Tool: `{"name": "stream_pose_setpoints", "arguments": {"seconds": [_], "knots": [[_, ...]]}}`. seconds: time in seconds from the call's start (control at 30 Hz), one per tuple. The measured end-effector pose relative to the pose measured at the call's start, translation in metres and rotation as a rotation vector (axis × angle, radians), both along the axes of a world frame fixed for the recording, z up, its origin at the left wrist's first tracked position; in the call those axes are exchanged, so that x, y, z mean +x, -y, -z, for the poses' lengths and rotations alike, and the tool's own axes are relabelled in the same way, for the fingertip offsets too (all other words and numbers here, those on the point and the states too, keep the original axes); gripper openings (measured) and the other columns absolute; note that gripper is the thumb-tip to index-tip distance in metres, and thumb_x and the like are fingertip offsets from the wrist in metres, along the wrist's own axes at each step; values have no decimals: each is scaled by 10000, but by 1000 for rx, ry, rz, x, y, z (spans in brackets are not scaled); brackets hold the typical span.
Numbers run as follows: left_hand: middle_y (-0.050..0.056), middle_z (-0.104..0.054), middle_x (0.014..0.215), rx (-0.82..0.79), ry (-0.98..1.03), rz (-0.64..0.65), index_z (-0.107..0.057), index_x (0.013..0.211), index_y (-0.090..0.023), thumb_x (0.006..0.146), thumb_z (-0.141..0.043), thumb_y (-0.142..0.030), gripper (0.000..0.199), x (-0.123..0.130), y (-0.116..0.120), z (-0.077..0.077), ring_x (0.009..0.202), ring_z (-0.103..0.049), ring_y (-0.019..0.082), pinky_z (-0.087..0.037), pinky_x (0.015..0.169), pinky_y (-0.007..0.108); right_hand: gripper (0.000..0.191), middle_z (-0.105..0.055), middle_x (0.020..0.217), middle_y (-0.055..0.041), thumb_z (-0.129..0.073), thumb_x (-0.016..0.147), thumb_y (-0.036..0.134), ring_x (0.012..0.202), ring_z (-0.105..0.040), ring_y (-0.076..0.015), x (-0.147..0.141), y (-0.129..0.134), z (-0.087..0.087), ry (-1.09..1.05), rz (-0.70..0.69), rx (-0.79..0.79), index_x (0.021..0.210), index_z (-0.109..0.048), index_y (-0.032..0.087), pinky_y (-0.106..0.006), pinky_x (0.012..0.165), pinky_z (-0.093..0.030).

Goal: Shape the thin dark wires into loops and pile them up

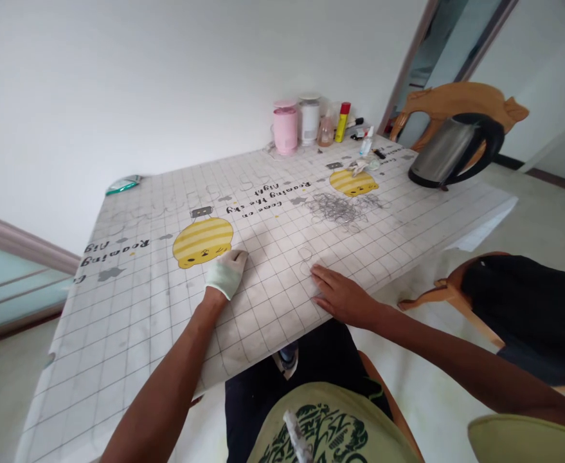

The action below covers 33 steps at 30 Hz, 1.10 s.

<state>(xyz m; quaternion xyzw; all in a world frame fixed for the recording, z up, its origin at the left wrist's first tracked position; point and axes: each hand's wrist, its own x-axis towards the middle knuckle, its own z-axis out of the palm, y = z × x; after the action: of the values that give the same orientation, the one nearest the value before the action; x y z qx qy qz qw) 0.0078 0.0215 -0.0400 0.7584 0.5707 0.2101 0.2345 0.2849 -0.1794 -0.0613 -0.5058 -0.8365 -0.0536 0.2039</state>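
My left hand [227,272], in a pale glove, rests on the table beside the lower edge of a printed yellow balloon. Its fingers are curled together, and whatever may be inside them is hidden. My bare right hand [344,297] lies near the table's front edge, fingers stretched out and thumb apart. Just beyond its fingertips is a thin wire-like loop [306,255]; whether they touch it I cannot tell. Farther back spreads a tangled heap of thin grey loops [337,211].
Along the wall stand a pink canister [285,130], a white canister [310,121], a pump bottle [326,130] and a yellow spray can [342,122]. A steel kettle [443,153] sits at the right end. A green-edged packet [123,185] lies back left. Wooden chair [448,292] at right.
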Motion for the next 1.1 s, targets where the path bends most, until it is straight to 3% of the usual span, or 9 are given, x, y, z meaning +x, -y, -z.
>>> {"name": "stream_pose_setpoints", "arguments": {"seconds": [0.23, 0.33, 0.67, 0.87, 1.0, 1.1], "knots": [[68, -789, 1032, 16, -25, 16, -787, 923, -251, 954, -485, -415, 345, 1, 4, -2, 1031, -686, 275, -492, 908, 339, 425, -598, 1441, -292, -610, 1028, 254, 1482, -450, -388, -17, 16, 9, -14, -99, 89, 1384, -608, 24, -560, 1177, -493], [68, -784, 1052, 13, -25, 17, -790, 956, -251, 960, -487, -414, 344, 2, 5, -1, 1035, -684, 270, -493, 919, 342, 365, -650, 1397, -249, -626, 1003, 167, 1461, -481, -381, -20, 22, 8, -58, -138, 95, 1353, -650, 66, -559, 1172, -503], [64, -773, 1039, 46, -39, 30, -790, 974, -246, 958, -487, -375, 331, 2, 7, 4, 989, -673, 265, -488, 878, 337, 420, -634, 1434, -218, -587, 980, 48, 1468, -471, -369, -12, 48, 19, -73, -250, 82, 1392, -634, 119, -576, 1167, -504], [52, -773, 1050, 29, -44, 33, -794, 1000, -260, 961, -483, -366, 330, 3, 9, 0, 1011, -670, 270, -487, 894, 338, 510, -668, 1391, -197, -511, 1014, 60, 1423, -538, -333, -13, 55, 16, -158, -224, 69, 1515, -552, 144, -518, 1156, -522], [59, -775, 1056, 44, -34, 33, -794, 974, -252, 947, -494, -358, 319, 2, 9, 3, 1018, -674, 272, -489, 899, 341, 474, -707, 1319, -162, -502, 1028, 94, 1382, -580, -313, -13, 55, 16, -164, -224, 81, 1483, -595, 191, -496, 1123, -555], [64, -779, 1065, 33, -21, 31, -793, 982, -248, 949, -495, -364, 321, 3, 9, 2, 1028, -681, 275, -494, 911, 351, 438, -726, 1256, -138, -487, 1038, 123, 1259, -662, -282, -12, 44, 13, -237, -146, 60, 1437, -637, 224, -445, 1055, -597]]}}
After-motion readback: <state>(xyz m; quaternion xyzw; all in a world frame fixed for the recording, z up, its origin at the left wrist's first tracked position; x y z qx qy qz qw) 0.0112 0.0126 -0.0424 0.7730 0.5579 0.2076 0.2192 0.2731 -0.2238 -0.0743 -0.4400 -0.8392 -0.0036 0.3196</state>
